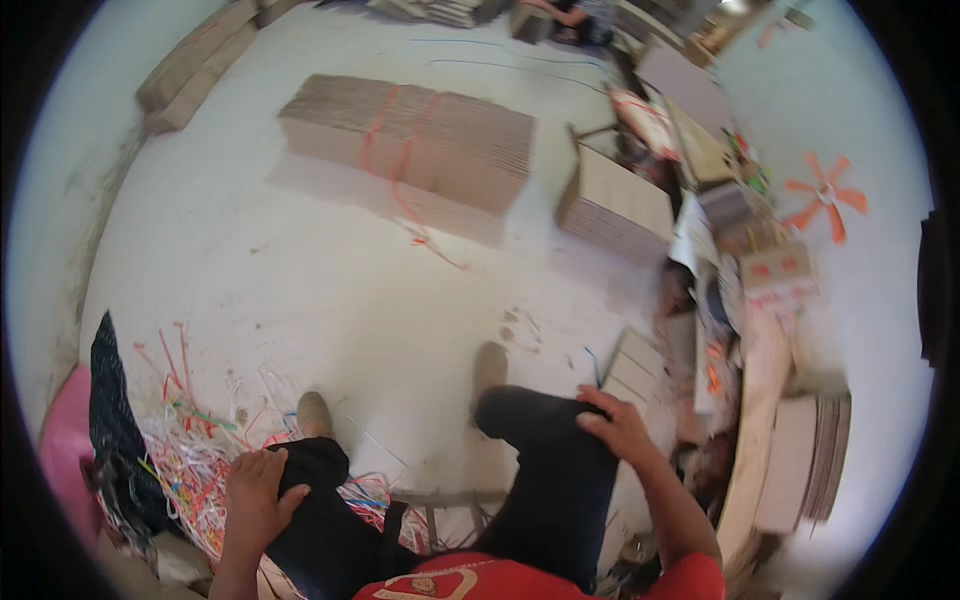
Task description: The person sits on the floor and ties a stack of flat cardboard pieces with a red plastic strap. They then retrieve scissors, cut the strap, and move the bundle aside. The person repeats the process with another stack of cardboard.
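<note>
Both of my hands rest on my legs in dark trousers, with nothing held. My left hand (258,493) lies on the left thigh, fingers together and thumb apart, so it is open. On the right knee sits my right hand (614,424), open with its fingers spread over the cloth. A heap of red and white plastic strapping scraps (200,460) lies on the floor beside my left hand. Nearest to my right hand is a low stack of grey-brown cardboard pieces (632,368).
Farther ahead, a long cardboard bundle (410,140) tied with red strap lies on the floor. Another cardboard stack (618,205) stands to its right. Boxes, a wooden plank (762,425) and clutter line the right wall, near an orange fan (827,196). Another person (585,20) sits far back.
</note>
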The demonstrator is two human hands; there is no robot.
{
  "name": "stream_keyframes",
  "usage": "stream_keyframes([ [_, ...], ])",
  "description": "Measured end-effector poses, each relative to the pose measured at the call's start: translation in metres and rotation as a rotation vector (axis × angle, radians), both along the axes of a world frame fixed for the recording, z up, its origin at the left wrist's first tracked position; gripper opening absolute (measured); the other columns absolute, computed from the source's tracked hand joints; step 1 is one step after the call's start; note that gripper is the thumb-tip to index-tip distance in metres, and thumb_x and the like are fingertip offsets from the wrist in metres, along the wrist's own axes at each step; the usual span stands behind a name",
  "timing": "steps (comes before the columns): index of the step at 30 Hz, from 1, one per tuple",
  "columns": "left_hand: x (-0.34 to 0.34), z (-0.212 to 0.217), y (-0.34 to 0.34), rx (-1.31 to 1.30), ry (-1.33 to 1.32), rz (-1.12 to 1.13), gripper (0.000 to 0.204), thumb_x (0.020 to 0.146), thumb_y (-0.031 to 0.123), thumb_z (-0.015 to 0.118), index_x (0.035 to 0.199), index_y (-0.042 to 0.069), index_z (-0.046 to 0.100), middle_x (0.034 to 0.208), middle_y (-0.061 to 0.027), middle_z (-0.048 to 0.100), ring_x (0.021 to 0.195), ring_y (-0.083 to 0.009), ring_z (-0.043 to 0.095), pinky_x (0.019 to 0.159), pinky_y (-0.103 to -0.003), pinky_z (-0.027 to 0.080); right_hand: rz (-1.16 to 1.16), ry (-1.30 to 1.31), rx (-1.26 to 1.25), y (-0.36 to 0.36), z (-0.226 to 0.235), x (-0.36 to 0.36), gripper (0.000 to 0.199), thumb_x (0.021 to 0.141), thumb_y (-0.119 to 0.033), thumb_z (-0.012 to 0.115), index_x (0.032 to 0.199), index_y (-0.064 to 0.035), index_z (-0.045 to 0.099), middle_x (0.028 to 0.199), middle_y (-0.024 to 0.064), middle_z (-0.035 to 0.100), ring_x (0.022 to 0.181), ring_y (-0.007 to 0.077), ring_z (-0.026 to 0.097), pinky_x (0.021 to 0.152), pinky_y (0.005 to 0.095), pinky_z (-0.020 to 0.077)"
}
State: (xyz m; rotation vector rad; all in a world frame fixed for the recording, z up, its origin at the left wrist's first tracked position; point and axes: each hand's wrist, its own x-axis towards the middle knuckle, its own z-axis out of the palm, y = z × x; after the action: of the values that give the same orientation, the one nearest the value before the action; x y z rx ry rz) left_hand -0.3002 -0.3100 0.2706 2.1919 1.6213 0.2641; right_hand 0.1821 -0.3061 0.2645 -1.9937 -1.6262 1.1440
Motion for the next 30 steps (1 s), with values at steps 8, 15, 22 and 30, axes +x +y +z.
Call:
stream_keyframes([
  [8,0.013,0.013,-0.014,0.110,0.194,-0.497,0.064,0.072,0.057,0.057,0.099,-0.001,0.061,0.094,-0.0149,0.060,0.096,-0.0361,0.053,0.093,-0.050,0.033,0.626,-0.629,0.359,-0.096,0.016,-0.030,0.050,0.074,-0.033,0.066,0.114,-0.0059,0.056,0.127,0.0162,0.045,0.126,0.0327,0.035,0.098,0.0633,0.0221],
  [15,0.002,0.005,0.005,-0.056,0.057,-0.523,0.034,0.082,0.024,0.059,0.106,-0.001,0.059,0.107,-0.0159,0.061,0.105,-0.0345,0.054,0.096,-0.049,0.036,0.968,-0.179,0.295,-0.057,-0.004,0.008,0.044,0.080,-0.040,0.060,0.102,-0.0028,0.061,0.110,0.0132,0.057,0.111,0.0275,0.051,0.100,0.0543,0.0289],
  [22,0.022,-0.004,0.077,-0.271,-0.006,-0.527,0.028,0.081,0.025,0.051,0.089,0.000,0.061,0.090,-0.0137,0.061,0.095,-0.0330,0.054,0.088,-0.048,0.038,0.870,0.002,0.222,-0.063,0.010,0.033,0.036,0.080,-0.038,0.057,0.094,-0.0051,0.062,0.101,0.0097,0.058,0.102,0.0259,0.053,0.099,0.0535,0.0276],
  [30,0.072,-0.037,0.095,-0.721,0.793,-0.404,0.052,0.080,0.048,0.056,0.109,0.004,0.057,0.100,-0.0150,0.060,0.093,-0.0337,0.056,0.081,-0.048,0.044,0.446,0.006,0.103,-0.131,0.050,0.027,0.023,0.083,-0.034,0.053,0.087,-0.0120,0.058,0.099,0.0055,0.054,0.108,0.0207,0.046,0.099,0.0509,0.0245],
])
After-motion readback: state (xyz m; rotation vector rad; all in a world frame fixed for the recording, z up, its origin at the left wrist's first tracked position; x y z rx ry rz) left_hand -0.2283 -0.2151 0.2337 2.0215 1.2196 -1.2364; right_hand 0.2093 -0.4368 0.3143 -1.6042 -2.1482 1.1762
